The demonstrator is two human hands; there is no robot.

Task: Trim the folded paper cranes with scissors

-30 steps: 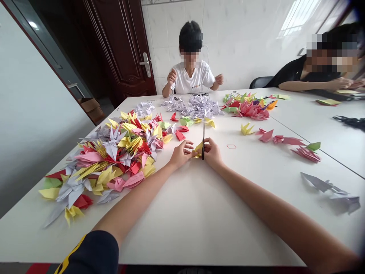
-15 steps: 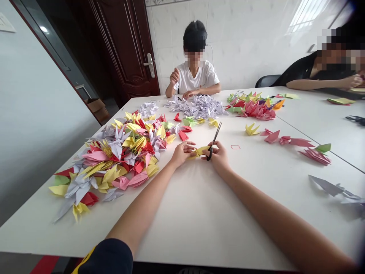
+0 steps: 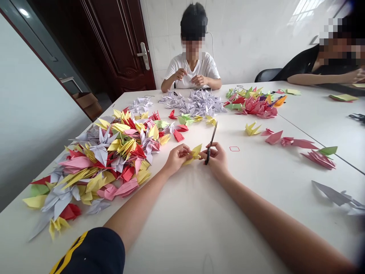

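Observation:
Pinched in my left hand [image 3: 177, 159] is a yellow folded paper crane [image 3: 195, 153], its pointed parts facing up and right. My right hand [image 3: 217, 159] is closed around a pair of dark scissors [image 3: 211, 144], whose blades point up and away from me. The right fingertips come close to the crane's right side; whether they touch it I cannot tell. To the left of my left hand lies a large heap of folded paper cranes [image 3: 114, 156] in yellow, red, pink, grey and green.
Farther back are a pile of pale grey cranes [image 3: 199, 102] and a mixed pink pile [image 3: 258, 106]. Along the right lie a yellow crane [image 3: 252, 129], pink pieces [image 3: 319, 159] and a grey crane [image 3: 336, 194]. Two people sit across the white table [image 3: 182, 228].
My view has tilted and shifted slightly. My right fingers have drawn back a little from the crane, which now stands more upright in my left hand. The person opposite has lowered a raised hand.

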